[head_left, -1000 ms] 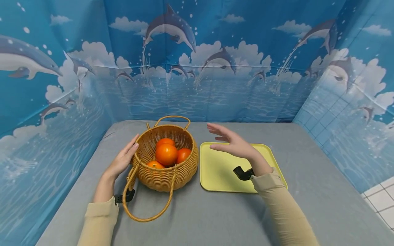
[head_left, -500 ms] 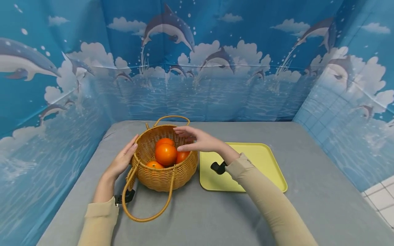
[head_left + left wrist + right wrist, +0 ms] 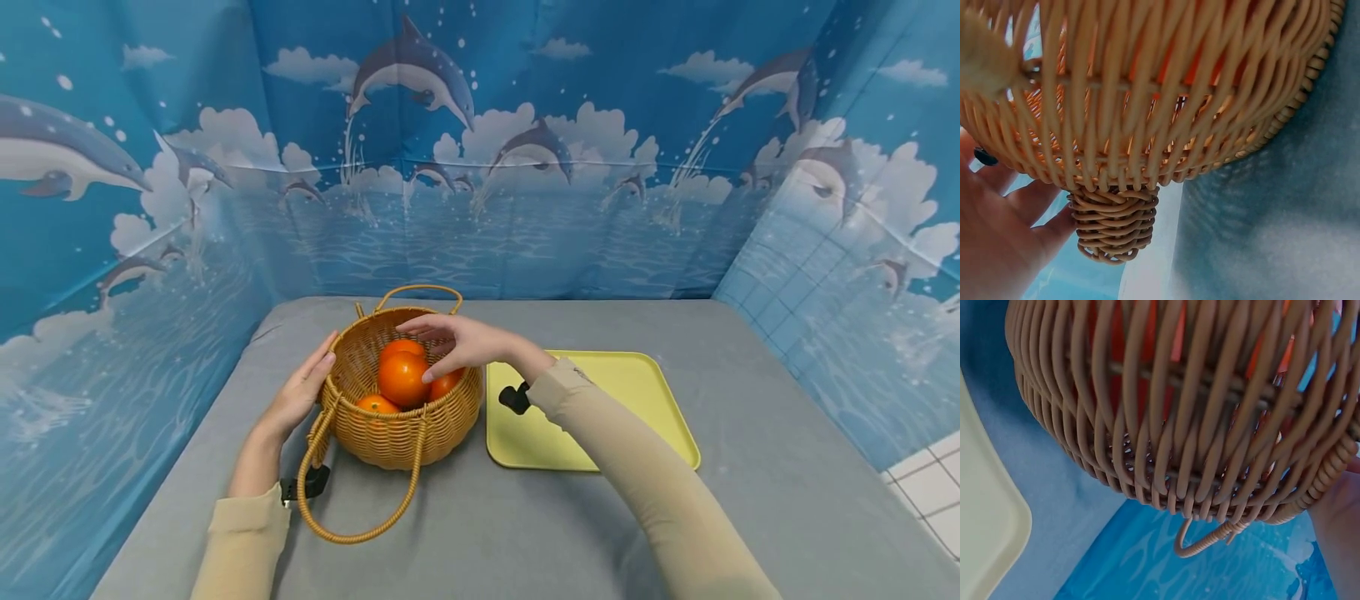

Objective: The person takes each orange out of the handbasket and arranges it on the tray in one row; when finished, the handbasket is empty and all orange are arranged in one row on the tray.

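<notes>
A round wicker basket (image 3: 405,437) stands on the left half of the table and holds several glossy, round orange fruits (image 3: 403,379). Against the basket's left side rests my left hand (image 3: 296,390), fingers extended along the rim. In the left wrist view that hand (image 3: 997,231) lies beside a small woven stub (image 3: 1116,225) on the basket wall. My right hand (image 3: 471,343) reaches over the right rim, its fingers spread above the fruits. Its thumb tip is right at the side of the topmost fruit. The right wrist view shows mostly basket wall, with part of the hand (image 3: 1342,531) at the edge.
A yellow tray (image 3: 592,454) lies right of the basket, partly under my right forearm. One basket handle (image 3: 360,537) hangs down toward the front; the other handle (image 3: 420,287) stands up at the back. A blue dolphin-print curtain (image 3: 480,225) encloses the grey table (image 3: 480,533).
My right hand has moved left from above the tray to over the basket, then slightly farther in toward the topmost fruit. The left hand and the basket have stayed in place.
</notes>
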`<state>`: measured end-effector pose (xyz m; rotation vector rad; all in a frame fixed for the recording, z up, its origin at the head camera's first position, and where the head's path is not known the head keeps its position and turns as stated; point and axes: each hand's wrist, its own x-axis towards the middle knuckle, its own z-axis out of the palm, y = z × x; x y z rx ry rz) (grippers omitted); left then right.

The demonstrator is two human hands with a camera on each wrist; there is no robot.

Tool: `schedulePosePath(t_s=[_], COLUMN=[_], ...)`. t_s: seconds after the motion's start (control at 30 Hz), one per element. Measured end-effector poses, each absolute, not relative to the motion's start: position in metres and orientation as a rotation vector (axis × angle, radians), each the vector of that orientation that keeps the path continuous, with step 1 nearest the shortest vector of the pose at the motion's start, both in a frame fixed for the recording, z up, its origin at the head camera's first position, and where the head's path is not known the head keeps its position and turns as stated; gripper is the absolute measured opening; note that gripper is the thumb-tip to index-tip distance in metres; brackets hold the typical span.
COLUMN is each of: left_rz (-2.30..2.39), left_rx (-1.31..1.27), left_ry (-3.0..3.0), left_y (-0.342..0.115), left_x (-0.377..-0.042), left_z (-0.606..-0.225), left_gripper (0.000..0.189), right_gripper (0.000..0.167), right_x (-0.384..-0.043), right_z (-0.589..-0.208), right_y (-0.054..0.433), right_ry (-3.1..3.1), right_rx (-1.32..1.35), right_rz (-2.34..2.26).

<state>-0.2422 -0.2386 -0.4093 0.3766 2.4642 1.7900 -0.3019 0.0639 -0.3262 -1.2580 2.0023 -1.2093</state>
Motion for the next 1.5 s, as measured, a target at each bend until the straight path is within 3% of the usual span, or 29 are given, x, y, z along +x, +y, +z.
schedulePosePath(t_s=[0.87,1.2,1.5], left_rz=[1.794,1.808,1.810], left_rx=[0.362,0.369,0.351], left_ry=[2.483,2.471,2.480], left_y=[-0.242,-0.240,-0.234], left_x=[-0.239,-0.240,-0.242], left_z=[-0.408,-0.408,-0.410], left_gripper=[0.060,0.060,0.059], right_gripper=[0.068,0.056,0.069], right_x=[-0.319,-0.319,-0.320], right_z=[-0.326,-0.330,-0.331], right_y=[0.032,0.027,0.030], right_ry=[1.951,1.998,1.990], right_rx=[-1.171,-1.119,-1.061], right_rz=[-0.845,-0.861,-0.838])
